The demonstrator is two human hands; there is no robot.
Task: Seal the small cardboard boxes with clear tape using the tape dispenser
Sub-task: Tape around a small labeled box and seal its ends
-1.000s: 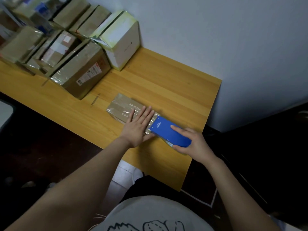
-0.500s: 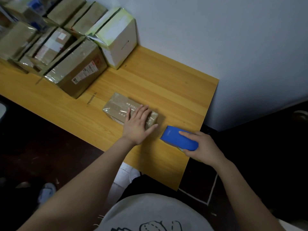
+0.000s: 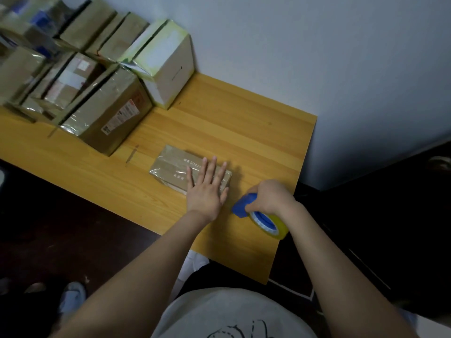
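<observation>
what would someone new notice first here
The left hand lies flat on the small taped box, midway along the wooden table. Beside it the right hand grips the blue tape dispenser near its right end. Larger boxes crowd the far left, by the wall.

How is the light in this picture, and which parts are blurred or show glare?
Head view: dim light, floor nearly black; glare on the shiny small box under the flat left hand; the boxes at upper left are blurred; the right hand gripping the tape dispenser looks slightly soft.
</observation>
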